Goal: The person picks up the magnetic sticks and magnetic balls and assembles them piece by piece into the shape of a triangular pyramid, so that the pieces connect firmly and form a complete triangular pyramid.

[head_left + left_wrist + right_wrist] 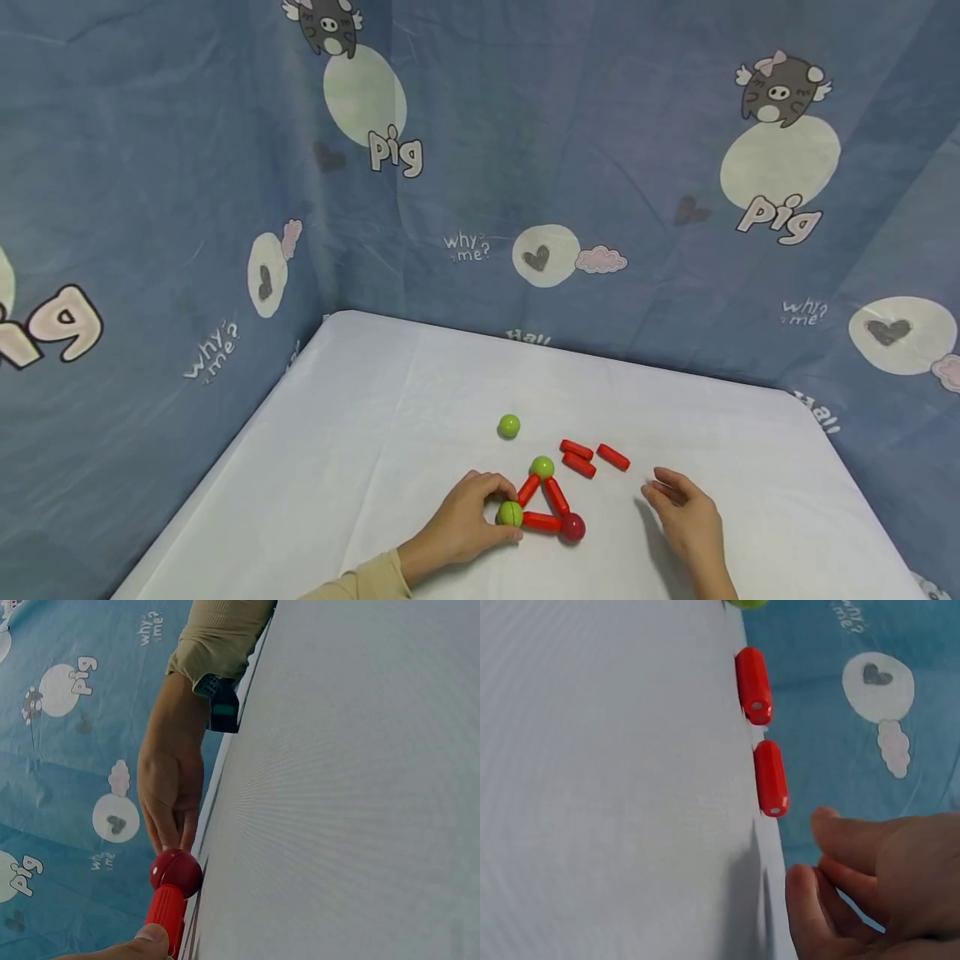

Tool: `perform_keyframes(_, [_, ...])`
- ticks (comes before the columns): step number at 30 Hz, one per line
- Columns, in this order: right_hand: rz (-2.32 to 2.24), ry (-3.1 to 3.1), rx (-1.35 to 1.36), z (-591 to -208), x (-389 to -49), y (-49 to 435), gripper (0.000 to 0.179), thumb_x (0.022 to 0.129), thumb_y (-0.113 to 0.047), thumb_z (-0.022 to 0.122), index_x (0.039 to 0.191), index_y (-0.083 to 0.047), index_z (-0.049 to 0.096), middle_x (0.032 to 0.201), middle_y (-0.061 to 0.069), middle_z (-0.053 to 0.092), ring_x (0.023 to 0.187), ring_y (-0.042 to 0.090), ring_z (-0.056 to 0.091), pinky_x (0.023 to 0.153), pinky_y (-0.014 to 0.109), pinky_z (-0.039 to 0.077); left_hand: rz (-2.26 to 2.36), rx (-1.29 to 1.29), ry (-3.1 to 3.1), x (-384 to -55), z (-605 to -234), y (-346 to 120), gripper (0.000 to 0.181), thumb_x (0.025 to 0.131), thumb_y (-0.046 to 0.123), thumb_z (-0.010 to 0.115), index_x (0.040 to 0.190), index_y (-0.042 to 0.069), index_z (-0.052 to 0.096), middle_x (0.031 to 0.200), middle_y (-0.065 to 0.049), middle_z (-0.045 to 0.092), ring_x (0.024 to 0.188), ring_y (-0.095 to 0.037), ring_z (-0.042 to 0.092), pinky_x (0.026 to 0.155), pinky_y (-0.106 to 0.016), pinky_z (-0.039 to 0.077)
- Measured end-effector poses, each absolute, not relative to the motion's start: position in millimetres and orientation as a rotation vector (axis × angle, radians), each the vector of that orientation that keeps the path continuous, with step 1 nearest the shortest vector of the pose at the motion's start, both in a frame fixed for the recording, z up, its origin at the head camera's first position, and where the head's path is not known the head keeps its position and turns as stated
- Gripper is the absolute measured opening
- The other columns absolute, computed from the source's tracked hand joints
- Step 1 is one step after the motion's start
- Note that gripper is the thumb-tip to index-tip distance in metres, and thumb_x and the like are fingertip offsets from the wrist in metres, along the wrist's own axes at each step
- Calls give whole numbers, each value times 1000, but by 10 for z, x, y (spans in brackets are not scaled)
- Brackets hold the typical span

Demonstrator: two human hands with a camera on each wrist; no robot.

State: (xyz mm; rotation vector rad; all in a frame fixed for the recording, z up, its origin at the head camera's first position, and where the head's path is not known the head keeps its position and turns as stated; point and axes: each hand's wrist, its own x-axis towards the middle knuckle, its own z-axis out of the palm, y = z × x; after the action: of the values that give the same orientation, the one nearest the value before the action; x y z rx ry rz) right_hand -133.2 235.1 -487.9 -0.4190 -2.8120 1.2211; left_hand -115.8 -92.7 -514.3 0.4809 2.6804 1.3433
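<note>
Red rods and balls form a flat triangle on the white table. Its corners are a near-left green ball [511,514], a far green ball [542,467] and a dark red ball [572,527]. My left hand [472,517] holds the near-left green ball between thumb and fingers. In the left wrist view, the left thumb [152,941] lies by the near red rod [166,911]. Right of the triangle, my right hand [686,517] hovers with fingers loosely bent, nothing between them. Nearest to it lies a loose red rod [771,778].
Two more red rods [578,458] lie side by side beyond the triangle. A single green ball [509,426] sits farther back. Blue printed cloth [450,167] hangs behind and to the left of the white table [405,392].
</note>
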Motion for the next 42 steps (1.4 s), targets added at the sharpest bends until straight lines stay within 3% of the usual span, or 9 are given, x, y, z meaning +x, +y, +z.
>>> perform_keyframes(4, [1220, -2788, -433, -4954, -1372, 2355, 43, 94, -22, 73, 132, -4, 65, 122, 18, 73, 115, 34, 69, 83, 21, 52, 1347, 484, 2677, -1160, -5140, -935, 38, 75, 37, 91, 103, 30, 67, 102, 19, 65, 98, -2, 52, 90, -27, 48])
perform_keyframes(8, [1231, -2767, -443, -5004, -1416, 2338, 43, 94, -18, 73, 132, -1, 65, 126, 21, 70, 116, 35, 68, 74, 10, 46, 1340, 476, 2678, -1162, -5147, -942, 38, 75, 38, 91, 103, 30, 67, 102, 19, 65, 99, -2, 52, 90, -28, 48])
perform_keyframes(12, [1247, -2772, -456, -5027, -1473, 2291, 43, 94, -17, 72, 133, 0, 63, 130, 23, 67, 117, 38, 66, 85, 26, 57, 1335, 466, 2673, -1163, -5151, -942, 38, 75, 38, 91, 104, 31, 67, 103, 19, 65, 99, -2, 52, 91, -28, 48])
perform_keyframes(15, [1233, -2792, -460, -5037, -1518, 2255, 44, 95, -17, 71, 134, 0, 63, 129, 24, 67, 117, 38, 65, 94, 47, 56, 1339, 464, 2665, -1162, -5155, -941, 38, 75, 38, 91, 104, 30, 67, 103, 19, 66, 100, -2, 52, 91, -28, 48])
perform_keyframes(19, [1222, -2813, -461, -5038, -1572, 2218, 44, 94, -18, 71, 134, -1, 63, 128, 23, 68, 116, 38, 65, 95, 49, 54, 1347, 469, 2659, -1159, -5166, -939, 38, 75, 38, 91, 104, 31, 67, 103, 20, 65, 100, -2, 52, 91, -28, 48])
perform_keyframes(24, [1250, -2824, -472, -5031, -1630, 2171, 44, 92, -17, 74, 132, -3, 65, 126, 22, 69, 113, 34, 66, 93, 45, 56, 1355, 476, 2659, -1152, -5161, -932, 38, 75, 38, 91, 104, 30, 67, 102, 20, 65, 99, -2, 52, 91, -27, 48])
perform_keyframes(31, [1230, -2818, -453, -5023, -1696, 2114, 40, 89, -16, 77, 127, -3, 69, 118, 20, 71, 105, 30, 66, 78, 28, 54, 1355, 464, 2660, -1145, -5154, -932, 38, 75, 39, 91, 103, 31, 67, 103, 20, 65, 99, -2, 52, 91, -27, 48])
perform_keyframes(42, [1174, -2822, -425, -5030, -1758, 2080, 33, 90, -12, 76, 121, -3, 71, 109, 19, 72, 97, 28, 63, 73, 27, 48, 1346, 471, 2673, -1150, -5153, -928, 38, 75, 39, 91, 104, 32, 67, 103, 20, 65, 100, -2, 52, 92, -28, 49])
